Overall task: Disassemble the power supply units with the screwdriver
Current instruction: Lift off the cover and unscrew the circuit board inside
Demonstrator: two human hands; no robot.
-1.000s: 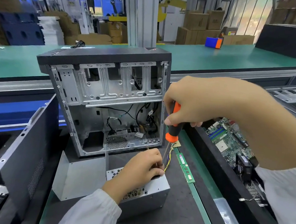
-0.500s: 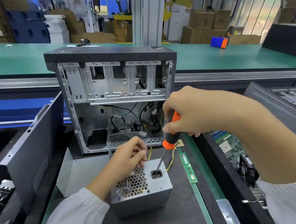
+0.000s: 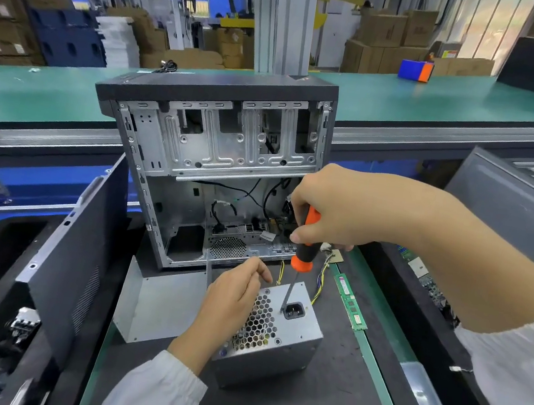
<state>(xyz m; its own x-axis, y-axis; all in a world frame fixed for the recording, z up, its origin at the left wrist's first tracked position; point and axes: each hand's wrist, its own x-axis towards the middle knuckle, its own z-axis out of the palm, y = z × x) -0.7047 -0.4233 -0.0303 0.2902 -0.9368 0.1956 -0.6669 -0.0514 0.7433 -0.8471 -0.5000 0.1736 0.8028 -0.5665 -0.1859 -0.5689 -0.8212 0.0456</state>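
A silver power supply unit [image 3: 286,351] stands on the dark mat with its honeycomb grille and black socket facing up. My left hand [image 3: 233,296] rests on its left top edge, fingers curled over the grille side. My right hand [image 3: 333,207] grips the orange-and-black screwdriver [image 3: 304,241] upright. The screwdriver's thin shaft comes down on the top face just left of the socket. Coloured wires trail from the unit's far side.
An open computer case [image 3: 216,161] stands right behind the unit. A loose grey side panel [image 3: 72,251] leans at the left, a bent metal plate [image 3: 157,303] lies beside the unit. A green memory stick [image 3: 349,301] and a black tray with circuit boards [image 3: 425,277] lie to the right.
My left hand slid off the socket area to the unit's left edge, uncovering the top face. The screwdriver tip now sits beside the socket; the view shifted a little.
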